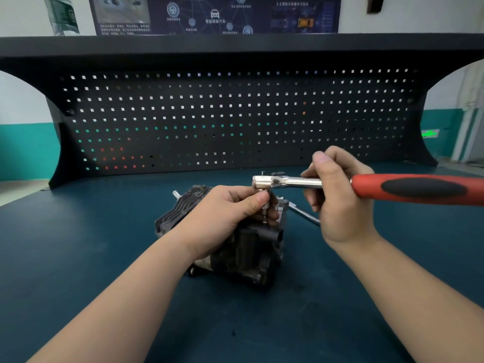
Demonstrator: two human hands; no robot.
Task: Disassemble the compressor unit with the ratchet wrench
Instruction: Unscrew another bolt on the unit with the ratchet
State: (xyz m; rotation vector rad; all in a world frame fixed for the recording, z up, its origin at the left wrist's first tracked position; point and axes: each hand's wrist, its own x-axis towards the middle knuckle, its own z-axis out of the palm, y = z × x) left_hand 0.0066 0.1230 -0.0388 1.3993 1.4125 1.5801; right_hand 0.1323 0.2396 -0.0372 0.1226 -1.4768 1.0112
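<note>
The compressor unit point(235, 239) sat on the dark green bench top point(78, 244) in the middle of the scene, its finned cover toward the far left. The left hand point(230, 213) lay over the unit's top, thumb and fingers pinching the slim socket extension point(265, 209) that hung upright from the head of the ratchet wrench point(288, 182). The right hand point(337, 195) gripped the wrench's chrome shank just left of the red-and-black handle — the tool lay level, reaching off to the right. A second chrome bar point(305, 212) rested on the bench just right of the unit. Behind stood a black pegboard point(235, 113).
</note>
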